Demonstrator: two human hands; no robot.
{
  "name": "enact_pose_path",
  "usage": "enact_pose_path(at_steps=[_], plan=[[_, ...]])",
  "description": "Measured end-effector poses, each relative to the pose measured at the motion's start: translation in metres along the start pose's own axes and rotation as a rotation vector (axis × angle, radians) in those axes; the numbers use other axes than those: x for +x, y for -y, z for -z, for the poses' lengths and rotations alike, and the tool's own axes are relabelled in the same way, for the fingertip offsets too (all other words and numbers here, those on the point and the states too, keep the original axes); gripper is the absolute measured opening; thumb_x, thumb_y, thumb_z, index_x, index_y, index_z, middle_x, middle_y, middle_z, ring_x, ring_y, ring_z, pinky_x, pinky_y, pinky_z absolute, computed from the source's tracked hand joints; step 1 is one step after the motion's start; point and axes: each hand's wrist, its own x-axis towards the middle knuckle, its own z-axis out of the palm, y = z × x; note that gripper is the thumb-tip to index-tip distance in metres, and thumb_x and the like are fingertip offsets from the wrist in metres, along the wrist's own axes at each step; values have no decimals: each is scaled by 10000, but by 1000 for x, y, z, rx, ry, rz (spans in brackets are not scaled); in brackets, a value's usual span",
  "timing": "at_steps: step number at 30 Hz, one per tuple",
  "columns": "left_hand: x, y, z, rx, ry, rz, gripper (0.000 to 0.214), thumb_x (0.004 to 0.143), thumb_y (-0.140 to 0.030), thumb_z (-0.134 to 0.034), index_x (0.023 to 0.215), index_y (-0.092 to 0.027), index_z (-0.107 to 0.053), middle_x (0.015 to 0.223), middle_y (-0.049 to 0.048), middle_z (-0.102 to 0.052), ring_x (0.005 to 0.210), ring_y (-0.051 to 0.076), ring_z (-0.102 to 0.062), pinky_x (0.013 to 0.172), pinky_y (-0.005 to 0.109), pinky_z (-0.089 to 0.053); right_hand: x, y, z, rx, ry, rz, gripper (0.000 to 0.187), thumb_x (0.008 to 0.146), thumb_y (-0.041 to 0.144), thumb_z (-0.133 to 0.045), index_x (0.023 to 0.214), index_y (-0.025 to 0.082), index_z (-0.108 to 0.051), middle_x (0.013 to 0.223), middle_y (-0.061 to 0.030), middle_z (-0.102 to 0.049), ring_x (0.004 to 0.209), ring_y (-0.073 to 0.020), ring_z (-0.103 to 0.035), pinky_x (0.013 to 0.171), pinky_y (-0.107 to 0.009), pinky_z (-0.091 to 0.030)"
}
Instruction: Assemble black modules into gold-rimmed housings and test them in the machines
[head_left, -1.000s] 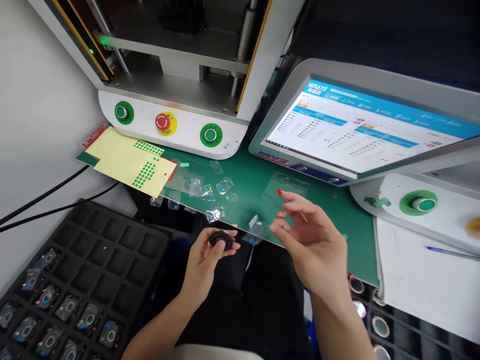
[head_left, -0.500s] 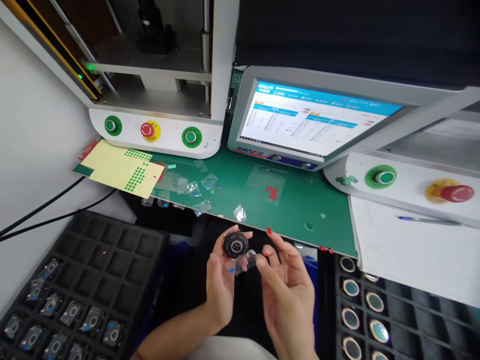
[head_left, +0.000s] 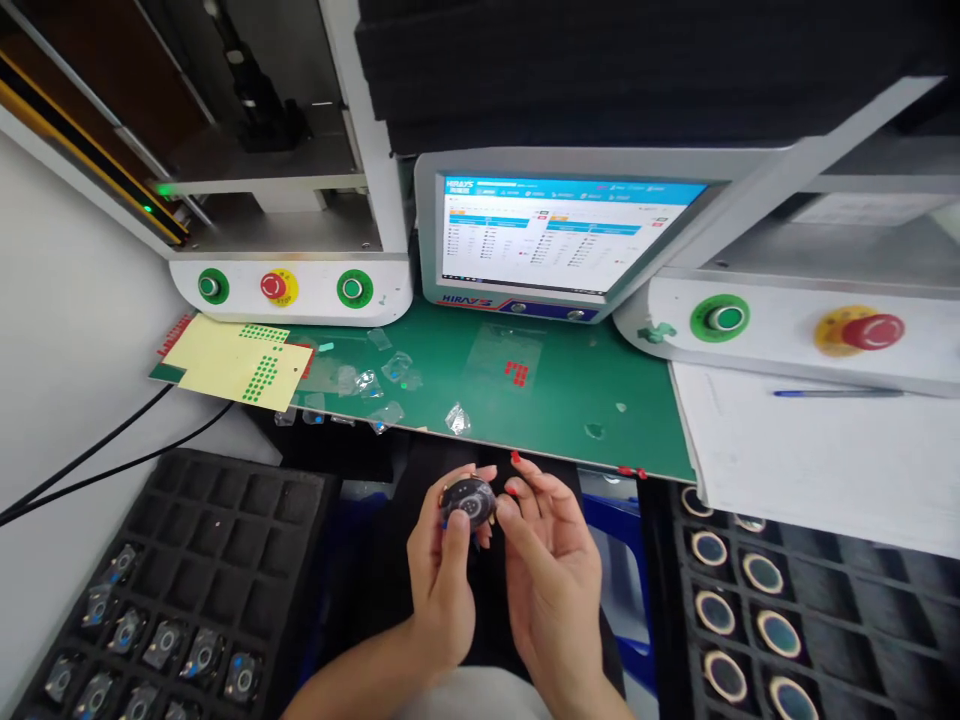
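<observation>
My left hand (head_left: 442, 570) is wrapped round a round black smartwatch body (head_left: 469, 502), with the thumb pressed on its lower face. The ring-marked sensor back faces up, and clear plastic film (head_left: 486, 492) with a bit of blue seems to lie over it. At the watch's right edge, the thumb of my right hand (head_left: 553, 555) meets the film, apparently pinching it against a finger. The other right fingers curve loosely, and two of them carry small red patches at their tips. Both hands are above my lap, in front of the green bench mat (head_left: 559, 420).
Film scraps (head_left: 390, 385) and a sheet of red stickers (head_left: 516, 373) lie on the mat, with yellow sticker sheets (head_left: 232, 365) left. A left black foam tray (head_left: 217, 540) holds film-covered watch bodies; a right tray (head_left: 832, 600) holds round watch parts. Behind stand a monitor (head_left: 551, 235) and button panels (head_left: 315, 300).
The left thumb has moved onto the watch face, which is now tilted flatter. The film that hung below the watch now seems to lie over it. My right hand has come closer, and the view has shifted.
</observation>
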Motion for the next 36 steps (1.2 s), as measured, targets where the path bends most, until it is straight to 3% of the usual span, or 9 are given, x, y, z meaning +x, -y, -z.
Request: enact_pose_path(at_steps=[4, 7, 11, 15, 20, 23, 25, 31, 36], plan=[[0, -1, -1, 80, 38, -10, 271, 961, -407, -601, 1198, -319, -700, 1272, 39, -653, 903, 144, -650, 702, 180, -531, 4, 4, 4, 44, 72, 45, 420, 686, 258, -828, 1011, 254, -563, 1289, -83, -549, 998, -178, -630, 755, -300, -611], [0, 0, -5, 187, 97, 16, 289, 952, -409, -615, 1206, -303, -700, 1308, 44, -635, 1122, 199, -618, 851, 201, -532, 9, 12, 12, 135, 119, 39, 430, 682, 186, -813, 1004, 283, -544, 1294, -51, -523, 945, -156, -633, 593, -225, -595], [6, 8, -20, 414, 220, 100, 406, 924, -428, -646, 1300, -276, -633, 1378, 64, -591, 1107, 207, -624, 903, 244, -526, 21, 22, 48, 161, 98, 96, 461, 671, 138, -800, 1012, 300, -534, 1285, -29, -514, 876, -122, -629, 606, -228, -601], [17, 29, -39, 555, 318, 125, 416, 880, -432, -686, 1235, -224, -626, 1367, 93, -584, 926, 184, -646, 850, 282, -537, 45, 12, 137, -257, -379, 387, 378, 736, 244, -759, 1027, 256, -517, 1346, -73, -478, 867, -115, -643, 758, -310, -620], [26, 48, -55, 661, 412, 152, 274, 861, -428, -684, 1013, -201, -656, 1299, 83, -615, 894, 180, -637, 839, 292, -523, 64, -6, 304, -543, -921, 502, 393, 796, 316, -737, 1094, 210, -503, 1341, -94, -447, 943, -150, -623, 823, -358, -586], [25, 53, -65, 691, 454, 177, 287, 841, -454, -690, 962, -196, -659, 1226, 93, -649, 861, 196, -647, 787, 311, -544, 63, -13, 380, -705, -1069, 480, 336, 919, 331, -652, 1191, 159, -559, 1260, -96, -548, 1023, -214, -608, 847, -404, -560], [23, 57, -72, 689, 471, 175, 298, 834, -470, -692, 943, -194, -661, 1200, 101, -660, 847, 201, -649, 769, 316, -553, 62, -21, 409, -795, -1074, 446, 326, 946, 344, -626, 1209, 156, -580, 1238, -92, -579, 1047, -224, -609, 868, -420, -551], [20, 67, -77, 671, 496, 157, 327, 840, -519, -691, 919, -202, -690, 1133, 100, -695, 805, 188, -650, 716, 279, -547, 63, -36, 431, -963, -940, 383, 305, 950, 359, -624, 1174, 152, -604, 1198, -86, -610, 1016, -211, -630, 851, -403, -560], [25, 64, -71, 703, 486, 176, 359, 829, -559, -687, 893, -206, -702, 1081, 96, -714, 795, 206, -663, 702, 292, -550, 58, -12, 421, -992, -859, 472, 294, 910, 383, -661, 1078, 147, -608, 1196, -92, -593, 1058, -233, -611, 879, -431, -547]])
